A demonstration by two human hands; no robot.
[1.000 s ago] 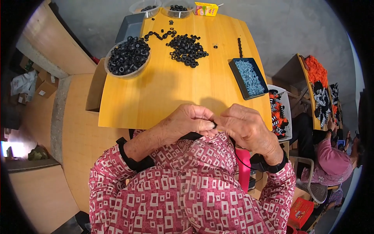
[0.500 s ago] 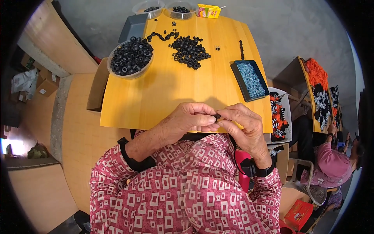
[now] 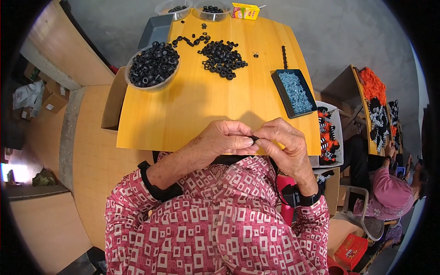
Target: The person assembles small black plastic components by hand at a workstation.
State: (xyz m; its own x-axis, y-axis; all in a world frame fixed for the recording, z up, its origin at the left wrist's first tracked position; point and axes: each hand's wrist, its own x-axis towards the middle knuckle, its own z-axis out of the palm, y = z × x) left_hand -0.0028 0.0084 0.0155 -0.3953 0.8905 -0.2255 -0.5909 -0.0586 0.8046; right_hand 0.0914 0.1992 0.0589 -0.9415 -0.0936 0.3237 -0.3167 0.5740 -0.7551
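My left hand (image 3: 225, 140) and my right hand (image 3: 285, 144) meet fingertip to fingertip over the near edge of the yellow wooden table (image 3: 192, 110). Between the thumbs and forefingers of both hands sits a small black ring-shaped part (image 3: 253, 138), mostly hidden by the fingers. Both forearms wear a red and white patterned sleeve with black wristbands.
A clear bowl (image 3: 152, 68) full of black rubber rings stands at the table's far left. A loose pile of black rings (image 3: 222, 58) lies mid-back. A black tray (image 3: 293, 92) holds small blue parts at the right. Two clear tubs and a yellow carton (image 3: 244, 11) line the far edge. Another person (image 3: 389, 195) sits at the right.
Both hands have lifted slightly from my chest toward the table edge. The right hand's fingers have shifted on the small black part while the left keeps pinching it.
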